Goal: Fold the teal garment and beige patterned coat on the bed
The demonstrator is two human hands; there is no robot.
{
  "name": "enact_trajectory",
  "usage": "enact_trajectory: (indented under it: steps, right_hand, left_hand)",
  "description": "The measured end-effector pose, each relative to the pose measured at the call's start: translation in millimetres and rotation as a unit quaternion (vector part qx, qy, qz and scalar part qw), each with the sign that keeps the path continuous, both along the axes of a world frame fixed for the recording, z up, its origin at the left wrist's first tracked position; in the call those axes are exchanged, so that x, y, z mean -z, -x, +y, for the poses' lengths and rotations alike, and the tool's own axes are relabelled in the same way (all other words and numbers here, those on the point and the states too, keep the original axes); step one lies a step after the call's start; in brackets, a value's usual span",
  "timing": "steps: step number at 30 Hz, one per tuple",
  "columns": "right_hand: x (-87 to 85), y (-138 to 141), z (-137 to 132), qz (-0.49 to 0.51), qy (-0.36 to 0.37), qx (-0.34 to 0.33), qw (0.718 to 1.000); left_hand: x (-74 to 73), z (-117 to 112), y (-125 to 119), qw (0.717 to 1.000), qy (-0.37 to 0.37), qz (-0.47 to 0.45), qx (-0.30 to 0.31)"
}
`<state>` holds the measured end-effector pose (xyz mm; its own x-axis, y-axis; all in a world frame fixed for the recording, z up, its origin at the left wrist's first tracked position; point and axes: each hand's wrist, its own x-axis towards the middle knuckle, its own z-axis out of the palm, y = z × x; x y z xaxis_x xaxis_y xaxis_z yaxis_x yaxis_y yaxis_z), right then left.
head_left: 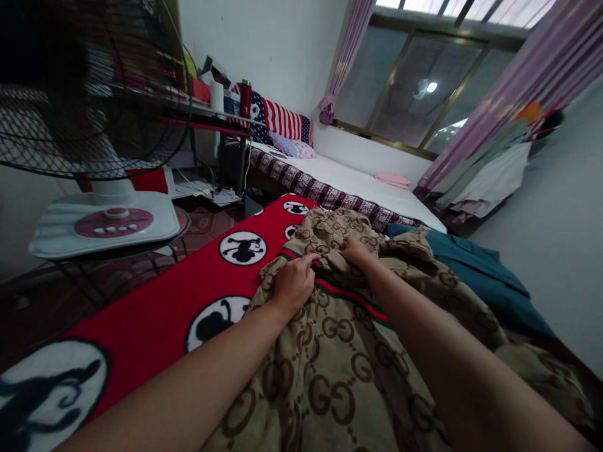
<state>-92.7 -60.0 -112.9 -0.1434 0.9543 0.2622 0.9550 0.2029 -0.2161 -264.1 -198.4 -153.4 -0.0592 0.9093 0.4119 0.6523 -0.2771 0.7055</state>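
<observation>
A tan garment [336, 351] with a brown letter pattern and a green-red-green stripe lies spread out in front of me, its fabric rumpled. My left hand [296, 282] rests on it beside the stripe, thumb and finger closed on the cloth. A little farther right, my right hand [355, 251] grips a fold of the same garment just beyond the stripe. What looks like a sleeve stretches off to the right, partly behind my right forearm. Beneath the garment is a red blanket [155, 314] with black figures in white circles.
A white fan [106, 220] stands on a stool at the left. Dark teal folded cloth [490, 270] lies at the right. Farther back are a bed [348, 172] with pillows, a cluttered desk [217, 125], a curtained window and hanging clothes [494, 176].
</observation>
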Motion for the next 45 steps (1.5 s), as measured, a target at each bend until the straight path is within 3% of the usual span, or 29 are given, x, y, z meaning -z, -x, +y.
enact_trajectory:
  steps: [2,4,8,10,12,14,17,19,21,25,28,30,33,37,41,45]
  right_hand:
    - [-2.3,0.9,6.1,-0.035,0.038,0.019,0.998]
    - [-18.4,-2.4,10.9,-0.073,0.033,0.050,0.996]
    - [-57.4,-14.4,21.6,-0.122,-0.088,0.119,0.981]
    - [-60.9,-19.5,25.6,-0.121,-0.140,0.141,0.973]
    - [-48.3,-22.9,26.4,-0.117,-0.173,0.141,0.968]
    - [-23.4,-24.9,24.1,-0.121,-0.165,0.130,0.970]
    - [17.8,-28.5,19.6,-0.128,-0.082,0.135,0.979]
    - [33.3,-31.6,20.5,-0.124,-0.038,0.147,0.981]
    - [32.6,-32.8,25.7,-0.120,-0.025,0.144,0.982]
    - [-2.2,-16.8,39.2,-0.112,-0.046,0.127,0.984]
    - [-19.4,10.3,42.5,-0.059,-0.163,0.036,0.984]
    - [-13.3,27.7,41.6,-0.036,-0.201,-0.061,0.977]
    - [14.6,44.2,40.9,-0.084,-0.090,-0.142,0.982]
    - [39.3,53.9,41.9,-0.142,0.104,-0.115,0.978]
    - [31.1,52.9,26.0,-0.100,0.129,-0.122,0.979]
    - [27.5,25.1,-19.2,0.015,0.125,-0.203,0.971]
  left_hand:
    - [0.6,0.2,-0.8,1.000,0.021,-0.001,0.002]
    - [-2.8,0.1,-2.8,0.998,0.048,-0.019,0.037]
    - [-29.7,-3.8,-7.4,0.972,0.080,-0.054,0.215]
    - [-46.5,-8.1,-8.8,0.966,0.067,-0.022,0.250]
    - [-54.4,-13.2,-10.6,0.972,0.038,0.047,0.228]
    - [-48.2,-18.3,-14.0,0.975,0.024,0.129,0.181]
    - [-20.4,-24.5,-21.7,0.962,0.062,0.223,0.144]
    - [-2.9,-27.0,-26.6,0.953,0.091,0.248,0.146]
    - [6.4,-28.0,-30.2,0.950,0.094,0.257,0.151]
    - [8.0,-28.2,-33.0,0.950,0.078,0.265,0.142]
    - [7.8,-29.1,-33.4,0.951,0.067,0.269,0.140]
    - [8.6,-30.4,-33.4,0.953,0.058,0.265,0.134]
    - [10.0,-31.6,-33.8,0.955,0.052,0.264,0.125]
    - [13.9,-29.4,-34.4,0.953,0.053,0.272,0.125]
    - [17.1,-26.3,-33.3,0.953,0.040,0.275,0.120]
    - [14.0,-25.9,-31.5,0.948,0.041,0.287,0.127]
